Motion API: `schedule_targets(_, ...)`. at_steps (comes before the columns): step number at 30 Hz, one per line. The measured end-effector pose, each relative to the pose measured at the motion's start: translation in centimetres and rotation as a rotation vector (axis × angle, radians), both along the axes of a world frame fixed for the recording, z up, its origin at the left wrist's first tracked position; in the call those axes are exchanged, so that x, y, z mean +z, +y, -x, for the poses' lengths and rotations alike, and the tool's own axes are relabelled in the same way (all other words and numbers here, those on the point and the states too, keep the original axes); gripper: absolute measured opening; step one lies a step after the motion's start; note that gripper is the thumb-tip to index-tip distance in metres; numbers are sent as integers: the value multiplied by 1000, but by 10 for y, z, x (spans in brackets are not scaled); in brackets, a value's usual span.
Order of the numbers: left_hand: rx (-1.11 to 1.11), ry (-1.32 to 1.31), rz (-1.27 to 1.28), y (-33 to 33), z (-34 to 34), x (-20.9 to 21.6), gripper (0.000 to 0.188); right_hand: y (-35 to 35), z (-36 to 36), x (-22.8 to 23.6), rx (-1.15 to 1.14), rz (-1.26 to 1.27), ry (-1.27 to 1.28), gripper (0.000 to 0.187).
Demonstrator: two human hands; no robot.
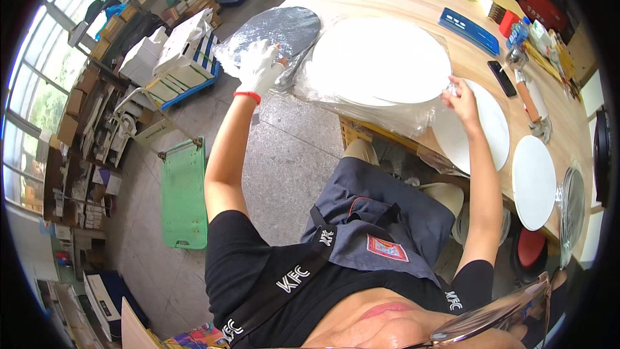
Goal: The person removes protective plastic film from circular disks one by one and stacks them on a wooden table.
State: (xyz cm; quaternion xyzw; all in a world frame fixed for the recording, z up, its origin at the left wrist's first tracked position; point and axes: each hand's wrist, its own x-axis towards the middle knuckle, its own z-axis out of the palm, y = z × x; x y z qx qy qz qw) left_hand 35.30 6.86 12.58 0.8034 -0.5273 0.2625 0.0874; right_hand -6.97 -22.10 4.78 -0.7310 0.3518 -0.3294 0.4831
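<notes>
My left hand point(259, 68), in a white glove with bare fingertips and a red band at the wrist, lies with fingers stretched over a dark round disc point(292, 24) wrapped in clear film. Beside that disc, large white round sheets point(381, 58) lie stacked on crumpled clear plastic point(413, 119) at the table edge. My bare right hand point(461, 99) has its fingers pinched at the right rim of the top white sheet. Under my right wrist is another white round sheet point(487, 123), partly covered by my forearm.
On the wooden table point(510, 106) are a smaller white oval sheet point(534, 182), a film-wrapped dark disc point(571, 203), a phone point(502, 78), a blue box point(469, 30) and a glove point(539, 126). A green flatbed trolley point(183, 194) stands on the floor at left.
</notes>
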Motion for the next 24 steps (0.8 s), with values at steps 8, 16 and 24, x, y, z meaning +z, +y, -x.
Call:
schedule_targets(8,5,121,-81,16,-25,-24,52,49,8,12,-242,348,230,46)
schedule_targets(16,-154,451,-109,38,-6,13,38,176,40,14,-233,647,-4,41)
schedule_targets(24,-236,732,46,21,-18,-3,27,273,58,-42,25,222,131,20)
